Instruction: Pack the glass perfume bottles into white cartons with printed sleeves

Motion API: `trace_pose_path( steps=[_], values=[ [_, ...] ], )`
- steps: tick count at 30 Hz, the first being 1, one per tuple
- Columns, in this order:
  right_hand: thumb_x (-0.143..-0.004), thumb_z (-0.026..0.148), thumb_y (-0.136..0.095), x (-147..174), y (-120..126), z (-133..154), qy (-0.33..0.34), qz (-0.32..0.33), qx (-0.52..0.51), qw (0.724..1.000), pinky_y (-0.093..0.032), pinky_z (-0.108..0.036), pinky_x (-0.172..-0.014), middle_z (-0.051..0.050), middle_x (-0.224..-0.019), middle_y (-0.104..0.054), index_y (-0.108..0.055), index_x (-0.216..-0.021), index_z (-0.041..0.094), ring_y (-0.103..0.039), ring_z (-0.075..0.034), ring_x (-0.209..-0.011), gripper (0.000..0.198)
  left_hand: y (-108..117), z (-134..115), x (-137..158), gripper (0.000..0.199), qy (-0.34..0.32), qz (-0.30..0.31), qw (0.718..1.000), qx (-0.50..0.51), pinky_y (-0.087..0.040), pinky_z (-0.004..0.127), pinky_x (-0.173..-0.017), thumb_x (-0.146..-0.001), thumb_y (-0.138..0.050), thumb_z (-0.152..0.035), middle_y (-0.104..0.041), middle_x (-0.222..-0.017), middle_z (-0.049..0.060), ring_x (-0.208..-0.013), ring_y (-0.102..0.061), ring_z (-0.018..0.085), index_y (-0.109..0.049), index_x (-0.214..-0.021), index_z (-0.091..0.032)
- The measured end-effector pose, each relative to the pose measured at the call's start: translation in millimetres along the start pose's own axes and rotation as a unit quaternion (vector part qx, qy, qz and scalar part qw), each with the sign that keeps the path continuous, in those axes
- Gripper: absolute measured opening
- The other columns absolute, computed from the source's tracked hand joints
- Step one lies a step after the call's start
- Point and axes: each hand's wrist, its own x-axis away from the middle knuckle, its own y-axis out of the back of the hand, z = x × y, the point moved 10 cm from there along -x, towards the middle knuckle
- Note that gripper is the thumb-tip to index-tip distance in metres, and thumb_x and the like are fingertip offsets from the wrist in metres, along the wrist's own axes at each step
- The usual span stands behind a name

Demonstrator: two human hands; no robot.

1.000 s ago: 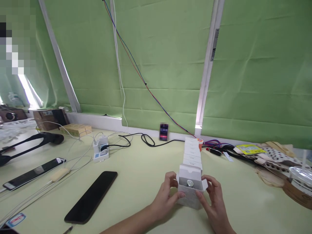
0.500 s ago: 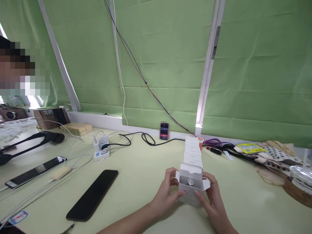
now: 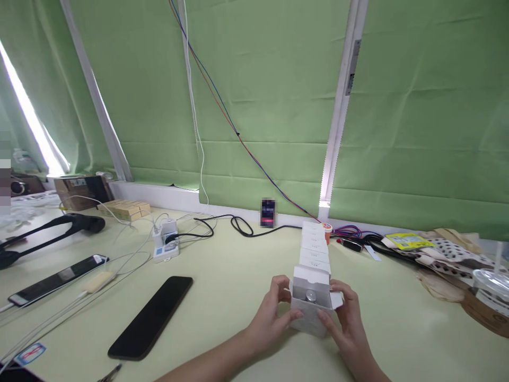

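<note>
A small white cardboard box (image 3: 309,318) stands on the table between my two hands, its lid and side flaps raised. Inside it shows the shiny round top of a small bottle or jar (image 3: 310,296); the rest of that item is hidden by the box walls. My left hand (image 3: 274,310) grips the box's left side, thumb on the front face. On the opposite side my right hand (image 3: 347,321) holds it too, thumb at the front right corner. Directly behind, a row of several closed white boxes (image 3: 315,246) runs away from me.
A black phone (image 3: 151,318) lies left of my hands, with another phone (image 3: 59,280), white cables and a power strip (image 3: 166,246) beyond. At the right stand a lidded drink cup (image 3: 489,302) and a dotted cloth (image 3: 457,252). Green blinds (image 3: 262,106) hang behind the table.
My hands and the box stay almost in place, with the left flap folded closer to the left fingers. The person at the far left has moved mostly out of view.
</note>
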Motion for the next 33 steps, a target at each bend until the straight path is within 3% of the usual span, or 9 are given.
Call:
trace_pose_path(
  steps=[5,11,15,18,21,27,33],
  values=[
    [-0.086,0.028,-0.059,-2.6,-3.5,7.2,0.019,0.035,0.014,0.999,-0.048,-0.039,-0.088,-0.008,-0.119,-0.044,-0.050,-0.110,0.029,-0.047,-0.026,-0.115,0.025,0.6,-0.7,0.6,0.035,-0.004,-0.002,1.000,0.005,-0.044,0.039,-0.089,-0.085,-0.063,-0.027,-0.048,-0.110,0.004,-0.097,-0.055,0.019,-0.040,-0.111,-0.025],
    [-0.084,0.032,-0.062,-2.4,0.1,8.7,0.004,0.028,0.014,0.999,-0.051,-0.038,-0.084,-0.008,-0.115,-0.046,-0.058,-0.094,0.027,-0.049,-0.027,-0.113,0.012,1.4,0.1,1.5,0.034,-0.015,-0.003,1.000,-0.010,-0.045,0.036,-0.089,-0.084,-0.062,-0.020,-0.053,-0.113,0.005,-0.097,-0.056,0.019,-0.045,-0.113,-0.024],
    [-0.086,0.030,-0.059,-0.7,-3.9,10.2,0.021,0.028,0.015,0.999,-0.051,-0.041,-0.085,-0.010,-0.119,-0.045,-0.053,-0.109,0.028,-0.048,-0.028,-0.115,0.024,0.4,-4.8,0.0,0.030,-0.019,0.005,0.999,-0.042,-0.044,0.034,-0.090,-0.082,-0.061,-0.016,-0.058,-0.107,0.005,-0.097,-0.055,0.019,-0.052,-0.109,-0.022],
    [-0.086,0.026,-0.060,0.8,0.0,11.9,0.040,-0.010,0.004,0.999,-0.050,-0.042,-0.085,-0.010,-0.123,-0.042,-0.042,-0.122,0.031,-0.045,-0.028,-0.117,0.041,1.1,-7.6,-0.5,0.030,-0.023,0.003,0.999,-0.044,-0.045,0.034,-0.090,-0.081,-0.062,-0.015,-0.059,-0.107,0.005,-0.096,-0.056,0.019,-0.053,-0.109,-0.022],
    [-0.085,0.025,-0.061,1.7,4.2,9.6,0.035,-0.035,-0.007,0.999,-0.051,-0.041,-0.082,-0.009,-0.119,-0.043,-0.041,-0.115,0.030,-0.047,-0.026,-0.112,0.037,1.9,-6.8,0.1,0.031,-0.018,0.002,0.999,-0.044,-0.045,0.034,-0.090,-0.081,-0.063,-0.018,-0.060,-0.109,0.006,-0.097,-0.056,0.019,-0.053,-0.110,-0.022],
    [-0.086,0.024,-0.060,0.9,2.8,10.5,0.036,-0.021,-0.002,0.999,-0.049,-0.040,-0.086,-0.009,-0.115,-0.045,-0.043,-0.114,0.029,-0.046,-0.024,-0.112,0.033,2.6,-20.5,-0.1,0.028,-0.035,-0.006,0.999,-0.036,-0.045,0.036,-0.091,-0.087,-0.058,-0.036,-0.060,-0.111,0.008,-0.101,-0.057,0.022,-0.053,-0.110,-0.021],
    [-0.085,0.022,-0.060,1.8,2.4,14.7,0.050,-0.021,-0.005,0.999,-0.050,-0.040,-0.087,-0.009,-0.115,-0.047,-0.044,-0.115,0.028,-0.047,-0.024,-0.113,0.034,-0.9,-26.3,-3.0,0.023,-0.001,-0.018,0.999,0.026,-0.044,0.033,-0.088,-0.090,-0.055,-0.036,-0.061,-0.102,0.006,-0.098,-0.058,0.021,-0.050,-0.106,-0.021]
  ],
)
